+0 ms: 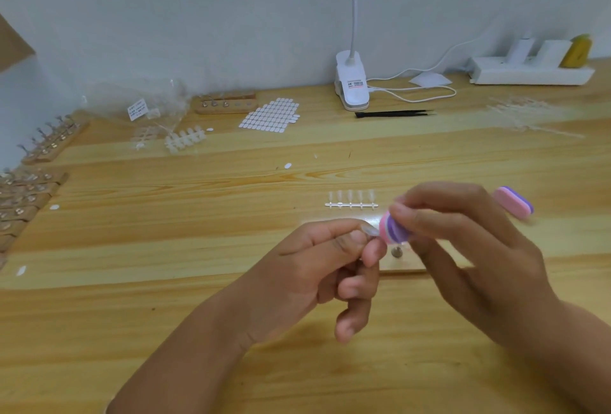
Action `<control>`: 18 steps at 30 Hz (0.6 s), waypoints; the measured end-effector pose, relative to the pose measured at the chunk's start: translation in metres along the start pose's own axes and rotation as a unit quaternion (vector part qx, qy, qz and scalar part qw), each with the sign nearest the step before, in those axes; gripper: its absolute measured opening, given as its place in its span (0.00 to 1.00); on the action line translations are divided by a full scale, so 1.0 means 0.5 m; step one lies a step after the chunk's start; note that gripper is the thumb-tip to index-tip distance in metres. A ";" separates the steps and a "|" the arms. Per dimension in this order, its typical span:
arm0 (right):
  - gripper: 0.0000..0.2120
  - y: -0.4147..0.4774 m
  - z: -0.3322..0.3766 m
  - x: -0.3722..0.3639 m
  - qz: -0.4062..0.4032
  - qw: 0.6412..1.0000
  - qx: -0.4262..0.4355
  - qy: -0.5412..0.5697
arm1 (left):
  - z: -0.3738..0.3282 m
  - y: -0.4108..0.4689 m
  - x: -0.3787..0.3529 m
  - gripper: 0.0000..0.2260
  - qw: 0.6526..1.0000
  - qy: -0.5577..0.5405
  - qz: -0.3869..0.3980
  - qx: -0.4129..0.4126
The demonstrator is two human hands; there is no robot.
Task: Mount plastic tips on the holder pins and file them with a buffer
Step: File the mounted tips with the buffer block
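Filing tip (369,231) held just above the holder (401,268).
Left hand (317,268) fingers pinch the clear tip; right hand (463,248) fingers grip the buffer (391,230) against it. I'd use light strokes and brace the tip firmly.

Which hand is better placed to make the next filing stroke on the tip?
Probably the right hand: it grips the buffer right at the plastic tip, which the left hand pinches steady.

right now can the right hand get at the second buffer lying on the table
Likely in reach: the second buffer lies just beyond the right hand with nothing between, but that hand already grips a buffer.
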State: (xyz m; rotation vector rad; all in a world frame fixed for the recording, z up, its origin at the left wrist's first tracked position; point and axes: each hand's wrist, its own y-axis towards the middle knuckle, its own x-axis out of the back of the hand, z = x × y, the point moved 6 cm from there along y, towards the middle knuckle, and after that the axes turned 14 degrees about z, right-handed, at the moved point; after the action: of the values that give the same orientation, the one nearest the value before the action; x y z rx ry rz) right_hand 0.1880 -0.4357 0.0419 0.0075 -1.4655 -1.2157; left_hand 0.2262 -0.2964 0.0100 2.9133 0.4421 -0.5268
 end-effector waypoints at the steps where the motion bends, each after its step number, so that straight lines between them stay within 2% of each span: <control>1: 0.12 0.003 -0.004 0.002 -0.003 1.000 -0.012 0.011 | -0.001 -0.001 0.001 0.11 1.000 0.004 0.001 0.002; 6: 0.14 -0.002 0.022 -0.005 0.000 0.999 0.018 0.032 | 0.004 -0.001 -0.002 0.13 1.000 0.002 0.009 0.010; 11: 0.11 0.001 -0.011 0.001 -0.006 0.999 -0.038 0.023 | -0.010 0.002 -0.001 0.12 0.999 0.019 -0.027 -0.023; 14: 0.11 0.002 0.006 -0.001 -0.024 0.999 -0.028 0.022 | -0.014 0.003 0.002 0.12 0.997 0.014 -0.048 -0.051; 18: 0.11 0.005 0.002 -0.001 -0.027 0.999 -0.039 0.011 | -0.010 0.006 0.002 0.12 0.998 0.014 -0.047 -0.043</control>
State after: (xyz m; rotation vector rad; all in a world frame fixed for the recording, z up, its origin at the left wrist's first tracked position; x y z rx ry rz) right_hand 0.1890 -0.4334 0.0433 0.0065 -1.4057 -1.3125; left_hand 0.2294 -0.2982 0.0144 2.8320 0.5932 -0.4669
